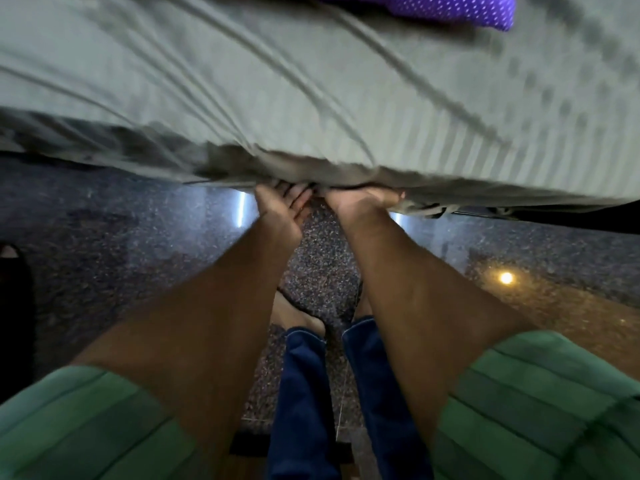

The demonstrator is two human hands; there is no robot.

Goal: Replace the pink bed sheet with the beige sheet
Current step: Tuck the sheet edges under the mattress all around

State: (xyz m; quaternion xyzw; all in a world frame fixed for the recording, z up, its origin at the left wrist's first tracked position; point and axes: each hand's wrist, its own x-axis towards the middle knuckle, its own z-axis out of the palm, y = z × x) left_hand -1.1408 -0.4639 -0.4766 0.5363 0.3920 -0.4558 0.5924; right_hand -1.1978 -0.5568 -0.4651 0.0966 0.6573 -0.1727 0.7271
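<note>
Both hands, left hand (280, 211) and right hand (360, 202), tuck the striped beige cotton sheet (311, 98) under; grip hidden, cannot tell. Above them wrinkles may bunch if tugged unevenly.

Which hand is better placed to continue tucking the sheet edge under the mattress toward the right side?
Probably the right hand: it already touches the sheet edge on that side; the left hand is farther.

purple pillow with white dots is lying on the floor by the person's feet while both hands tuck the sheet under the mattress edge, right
Not quite. In the head view the purple pillow lies on top of the bed, on the sheet, at the far side, not on the floor. The rest holds: the left hand and right hand are both at the sheet's lower edge under the mattress.
</note>
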